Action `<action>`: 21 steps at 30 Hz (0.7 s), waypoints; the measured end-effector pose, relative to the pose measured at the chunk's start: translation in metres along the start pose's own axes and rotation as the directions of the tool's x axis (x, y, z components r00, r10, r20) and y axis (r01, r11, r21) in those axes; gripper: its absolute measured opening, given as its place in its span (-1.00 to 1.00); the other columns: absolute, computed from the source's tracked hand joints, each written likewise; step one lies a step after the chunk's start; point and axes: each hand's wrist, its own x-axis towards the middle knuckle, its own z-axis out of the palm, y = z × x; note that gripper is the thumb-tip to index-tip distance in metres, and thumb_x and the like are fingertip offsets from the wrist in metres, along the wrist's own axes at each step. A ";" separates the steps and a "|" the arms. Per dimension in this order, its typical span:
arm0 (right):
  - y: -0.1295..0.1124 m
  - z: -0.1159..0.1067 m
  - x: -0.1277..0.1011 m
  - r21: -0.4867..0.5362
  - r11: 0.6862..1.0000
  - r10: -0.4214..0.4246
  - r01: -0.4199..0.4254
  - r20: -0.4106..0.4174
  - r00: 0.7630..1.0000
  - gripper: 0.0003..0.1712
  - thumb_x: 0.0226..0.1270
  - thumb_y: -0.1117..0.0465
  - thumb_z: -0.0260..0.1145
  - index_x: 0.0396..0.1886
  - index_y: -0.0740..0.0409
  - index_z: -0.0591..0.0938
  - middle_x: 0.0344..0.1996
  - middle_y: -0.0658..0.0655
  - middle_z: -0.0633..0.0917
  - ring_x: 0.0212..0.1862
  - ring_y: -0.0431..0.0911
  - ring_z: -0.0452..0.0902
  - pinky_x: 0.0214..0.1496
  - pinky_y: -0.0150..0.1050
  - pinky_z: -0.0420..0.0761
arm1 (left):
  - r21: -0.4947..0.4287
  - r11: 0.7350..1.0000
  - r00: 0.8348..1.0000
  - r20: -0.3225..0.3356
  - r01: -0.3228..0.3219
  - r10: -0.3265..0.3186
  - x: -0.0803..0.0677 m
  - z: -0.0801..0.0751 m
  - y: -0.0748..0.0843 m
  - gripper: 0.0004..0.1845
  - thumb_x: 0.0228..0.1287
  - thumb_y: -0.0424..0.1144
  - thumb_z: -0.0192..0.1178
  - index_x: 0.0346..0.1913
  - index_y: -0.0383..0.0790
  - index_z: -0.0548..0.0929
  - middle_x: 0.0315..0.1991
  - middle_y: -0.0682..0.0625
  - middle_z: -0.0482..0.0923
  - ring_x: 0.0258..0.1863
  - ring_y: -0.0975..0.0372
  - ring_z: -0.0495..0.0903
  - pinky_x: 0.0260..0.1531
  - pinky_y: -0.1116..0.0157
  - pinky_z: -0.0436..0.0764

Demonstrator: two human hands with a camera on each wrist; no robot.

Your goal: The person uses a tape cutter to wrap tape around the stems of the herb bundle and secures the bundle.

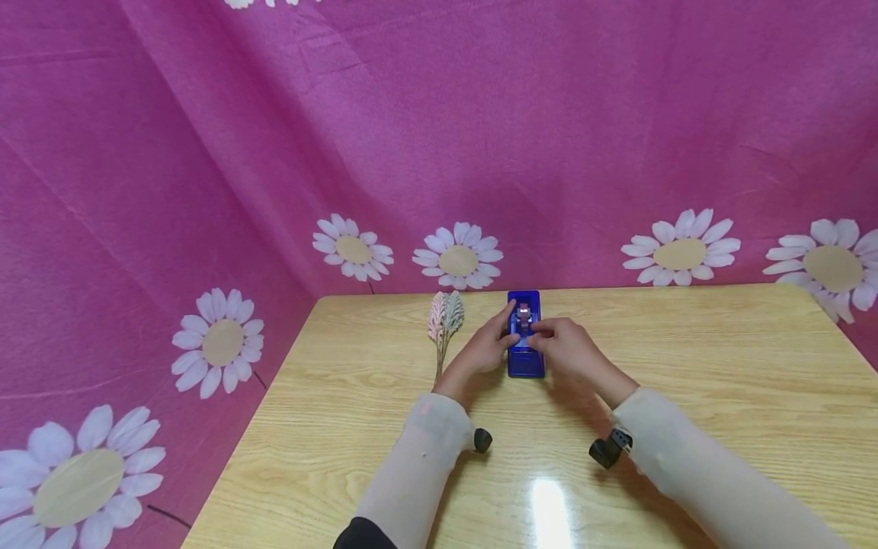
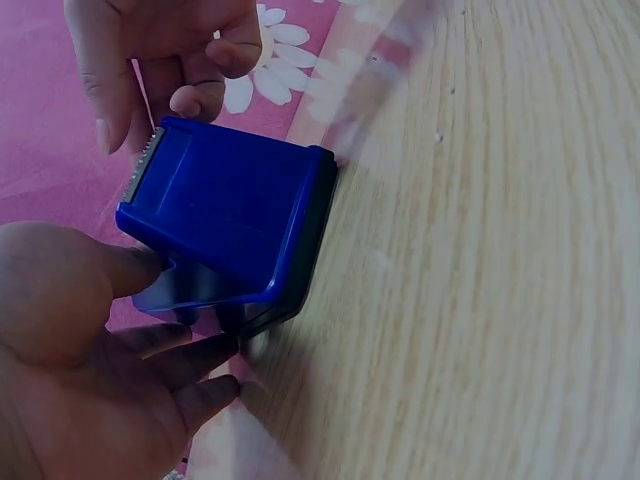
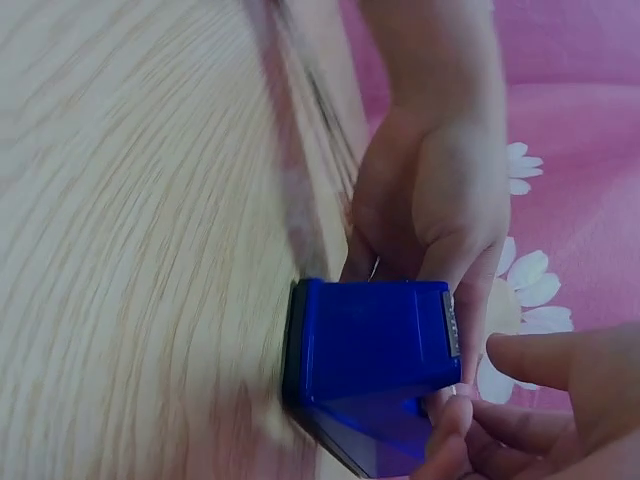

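A blue tape dispenser stands on the wooden table near its far edge, with a small roll in its top. My left hand grips its left side, thumb on the blue wall. In the left wrist view that hand holds the dispenser from below left, beside the toothed cutter. My right hand reaches in from the right, its curled fingertips pinching at the top by the roll. The right wrist view shows those fingers at the dispenser's cutter end, with my left hand behind it.
A sprig of pale pink and green leaves lies just left of my left hand. A pink cloth with white daisies hangs close behind the table and along its left side. A glare spot shines on the near tabletop.
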 end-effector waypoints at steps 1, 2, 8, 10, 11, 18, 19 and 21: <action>0.000 0.000 0.001 0.015 1.000 0.012 -0.012 -0.003 1.000 -0.54 0.48 0.27 0.26 0.18 0.59 0.58 0.04 0.51 0.69 0.14 0.31 0.62 0.22 0.18 0.57 | -0.011 1.000 1.000 0.000 0.000 0.000 0.000 0.000 0.000 -0.29 0.64 -0.28 -0.01 0.68 0.01 -0.03 0.58 -0.20 0.21 0.53 0.08 0.26 0.52 0.16 0.21; -0.001 0.000 0.001 0.033 0.999 0.026 -0.026 -0.005 1.000 -0.55 0.47 0.28 0.26 0.16 0.59 0.59 0.05 0.52 0.68 0.15 0.31 0.62 0.23 0.18 0.57 | -0.018 1.000 1.000 0.002 0.003 -0.003 0.000 0.000 0.000 -0.29 0.64 -0.28 -0.01 0.69 0.02 -0.04 0.57 -0.20 0.21 0.52 0.08 0.27 0.51 0.17 0.22; 0.000 0.001 0.004 0.115 0.989 0.099 -0.098 -0.007 0.995 -0.61 0.45 0.27 0.29 0.05 0.55 0.66 0.00 0.46 0.71 0.02 0.16 0.61 0.08 0.00 0.62 | -0.025 1.000 1.000 0.001 0.003 -0.003 0.001 0.001 -0.002 -0.28 0.64 -0.27 -0.01 0.69 0.04 -0.05 0.58 -0.19 0.21 0.54 0.10 0.24 0.52 0.17 0.20; 0.000 0.002 0.005 0.146 0.981 0.127 -0.126 0.004 0.992 -0.63 0.43 0.25 0.31 0.01 0.54 0.68 -0.06 0.40 0.73 -0.07 0.07 0.59 -0.05 -0.14 0.60 | -0.025 1.000 1.000 0.000 -0.005 0.005 0.001 0.001 -0.003 -0.28 0.64 -0.27 -0.01 0.69 0.02 -0.05 0.57 -0.20 0.22 0.53 0.10 0.26 0.52 0.18 0.21; 0.000 0.002 0.006 0.160 0.977 0.141 -0.141 0.011 0.990 -0.63 0.43 0.25 0.32 0.00 0.53 0.68 -0.09 0.36 0.73 -0.11 0.03 0.58 -0.11 -0.20 0.58 | -0.025 1.000 1.000 0.001 -0.007 0.007 0.001 0.001 -0.003 -0.28 0.64 -0.27 -0.01 0.69 0.02 -0.06 0.57 -0.20 0.22 0.52 0.10 0.27 0.52 0.18 0.21; 0.000 0.005 0.008 0.274 0.924 0.262 -0.268 0.059 0.963 -0.64 0.45 0.23 0.31 0.01 0.50 0.67 -0.45 0.06 0.59 -0.35 -0.15 0.44 -0.29 -0.28 0.50 | -0.038 0.999 1.000 0.008 -0.020 0.020 0.001 0.001 -0.003 -0.29 0.65 -0.29 -0.03 0.69 -0.01 -0.06 0.59 -0.19 0.17 0.53 0.08 0.26 0.51 0.18 0.23; 0.000 0.005 0.008 0.296 0.912 0.278 -0.284 0.065 0.958 -0.65 0.45 0.24 0.31 0.00 0.49 0.66 -0.51 0.00 0.53 -0.38 -0.17 0.40 -0.31 -0.28 0.49 | -0.040 0.999 1.000 0.008 -0.020 0.020 0.001 0.002 -0.003 -0.29 0.65 -0.29 -0.04 0.69 -0.01 -0.06 0.60 -0.19 0.15 0.53 0.08 0.26 0.51 0.18 0.23; 0.000 0.006 0.009 0.337 0.887 0.308 -0.317 0.080 0.948 -0.69 0.45 0.25 0.30 -0.01 0.46 0.66 -0.58 -0.06 0.45 -0.45 -0.20 0.36 -0.37 -0.29 0.46 | -0.043 0.999 1.000 0.008 -0.025 0.025 0.001 0.002 -0.003 -0.29 0.65 -0.30 -0.04 0.69 -0.02 -0.07 0.59 -0.19 0.17 0.52 0.08 0.28 0.50 0.18 0.24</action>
